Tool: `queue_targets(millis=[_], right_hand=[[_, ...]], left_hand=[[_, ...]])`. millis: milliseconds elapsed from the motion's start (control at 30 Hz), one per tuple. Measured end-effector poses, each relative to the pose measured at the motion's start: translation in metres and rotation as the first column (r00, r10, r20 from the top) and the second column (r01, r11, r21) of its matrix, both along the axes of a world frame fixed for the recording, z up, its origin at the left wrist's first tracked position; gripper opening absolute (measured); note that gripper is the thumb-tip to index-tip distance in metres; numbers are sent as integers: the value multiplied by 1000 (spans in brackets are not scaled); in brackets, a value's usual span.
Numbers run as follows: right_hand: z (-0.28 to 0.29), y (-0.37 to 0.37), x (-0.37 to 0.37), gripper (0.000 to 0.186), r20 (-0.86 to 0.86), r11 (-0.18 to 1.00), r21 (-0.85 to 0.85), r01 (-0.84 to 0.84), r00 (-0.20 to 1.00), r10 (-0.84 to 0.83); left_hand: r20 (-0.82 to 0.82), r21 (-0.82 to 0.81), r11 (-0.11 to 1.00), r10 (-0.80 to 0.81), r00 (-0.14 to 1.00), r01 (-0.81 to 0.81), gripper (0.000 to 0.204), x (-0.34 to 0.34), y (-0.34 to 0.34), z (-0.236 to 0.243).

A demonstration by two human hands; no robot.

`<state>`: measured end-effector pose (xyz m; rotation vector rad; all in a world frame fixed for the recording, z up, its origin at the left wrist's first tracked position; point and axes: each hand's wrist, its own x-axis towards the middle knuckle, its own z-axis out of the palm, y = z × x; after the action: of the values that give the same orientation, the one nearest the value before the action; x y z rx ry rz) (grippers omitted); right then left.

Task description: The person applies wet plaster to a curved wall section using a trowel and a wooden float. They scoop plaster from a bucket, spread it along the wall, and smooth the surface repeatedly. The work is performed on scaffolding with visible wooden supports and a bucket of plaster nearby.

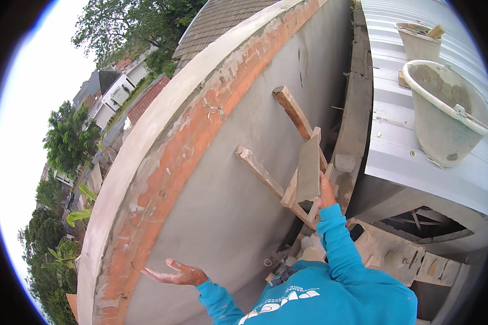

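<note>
My right hand (327,192) grips a flat rectangular plastering float (309,169), its grey face turned up. The fingers curl behind the board and are partly hidden. Under and beside it, two wooden beams (260,172) joined by short cross pieces reach toward a curved wall (222,200) of smooth grey plaster. Low at the left, my left hand (180,273) is held out with its fingers spread and nothing in it. It is in front of the wall, near the rough orange-brown band (162,189) below the pale top edge; whether it touches cannot be seen.
On the ribbed metal roof (387,151) at right stand a large mortar-stained bucket (436,135) and a smaller bucket (419,46) holding a wooden-handled tool. A dark gap separates wall and roof ledge. Below are dusty boards (396,252) and an opening (425,223). Beyond the wall are trees and houses.
</note>
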<state>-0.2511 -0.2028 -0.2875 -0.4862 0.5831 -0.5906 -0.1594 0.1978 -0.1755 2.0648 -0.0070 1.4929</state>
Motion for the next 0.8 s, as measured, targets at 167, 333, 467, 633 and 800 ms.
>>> queue_targets(millis=[167,333,467,633,800], right_hand=[[58,-77,55,42,228,973,-211,90,973,-40],[156,-140,99,44,343,846,-432,313,925,-167],[244,-145,124,51,147,635,-699,327,936,-321],[327,-179,178,60,-19,196,-978,76,897,-442],[384,-226,281,58,-241,-200,-893,-402,804,-543]], left_hand=[[-51,-181,983,9,999,-18,80,17,-35,7],[-63,-283,959,3,998,-20,81,55,-69,-2],[26,-295,950,119,993,-106,77,79,-76,0],[98,-297,939,208,973,-171,76,106,-89,-5],[182,-261,929,313,932,-261,76,128,-82,-15]])
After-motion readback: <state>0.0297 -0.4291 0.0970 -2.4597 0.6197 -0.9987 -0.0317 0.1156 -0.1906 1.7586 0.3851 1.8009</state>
